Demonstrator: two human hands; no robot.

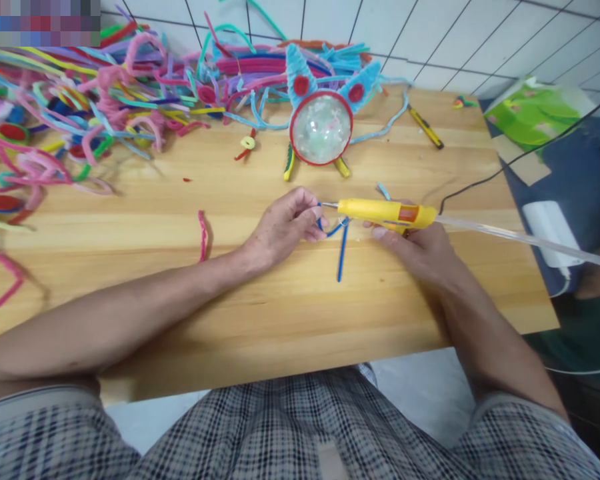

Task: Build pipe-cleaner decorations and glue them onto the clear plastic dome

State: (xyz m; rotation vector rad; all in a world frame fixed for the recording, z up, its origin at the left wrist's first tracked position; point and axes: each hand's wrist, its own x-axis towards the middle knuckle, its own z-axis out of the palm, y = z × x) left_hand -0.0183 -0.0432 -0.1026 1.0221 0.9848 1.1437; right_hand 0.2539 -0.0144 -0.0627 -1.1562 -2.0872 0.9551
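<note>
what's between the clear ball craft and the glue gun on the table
Head view: only bare wooden table lies between the clear ball craft and the yellow glue gun.

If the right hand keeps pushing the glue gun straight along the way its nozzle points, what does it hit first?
The right hand aims the yellow glue gun leftward. Its tip would first meet the blue pipe cleaner pinched in the left hand, then that hand's fingertips. The gap already looks very small, though depth is unclear.

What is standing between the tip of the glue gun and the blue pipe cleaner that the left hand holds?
Nothing visible. The right hand holds the yellow glue gun, and its metal tip points straight at the blue pipe cleaner pinched by the left hand. Only bare wooden table lies below them.
</note>
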